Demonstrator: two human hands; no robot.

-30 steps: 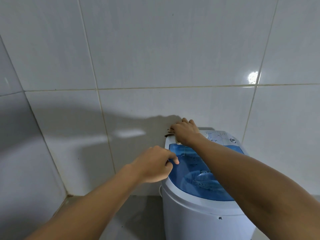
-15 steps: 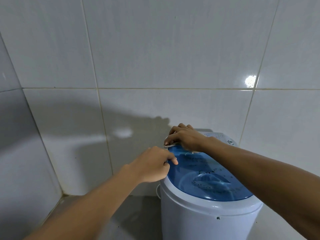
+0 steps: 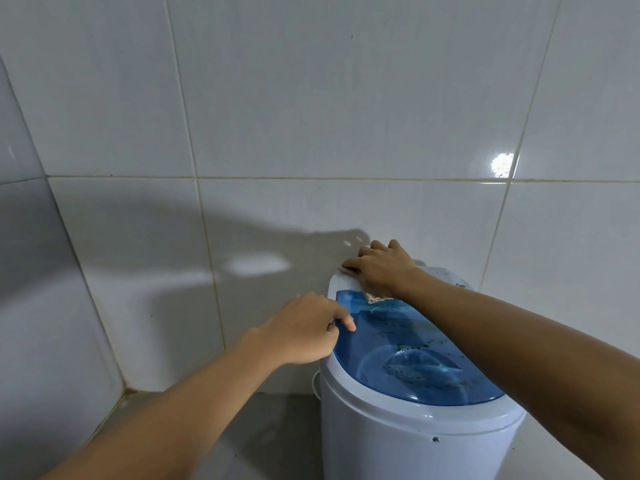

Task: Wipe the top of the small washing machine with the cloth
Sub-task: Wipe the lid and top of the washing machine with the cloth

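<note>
A small white washing machine (image 3: pixel 408 441) with a clear blue lid (image 3: pixel 426 355) stands at the lower right, against the tiled wall. My right hand (image 3: pixel 381 268) lies flat on a brownish cloth (image 3: pixel 374 296) at the back left of the machine's top, near the white rim; only a corner of the cloth shows under the palm. My left hand (image 3: pixel 304 327) is curled against the machine's left edge, with its forefinger resting on the lid. The control panel (image 3: pixel 446 275) at the back is mostly hidden by my right forearm.
White tiled walls (image 3: pixel 311 116) meet in a corner at the left. A grey floor (image 3: pixel 263 431) lies left of the machine. Dark specks and water drops dot the blue lid.
My right hand slid with the cloth from the back edge forward onto the lid, then back toward the rear left corner. My left hand has stayed at the left edge.
</note>
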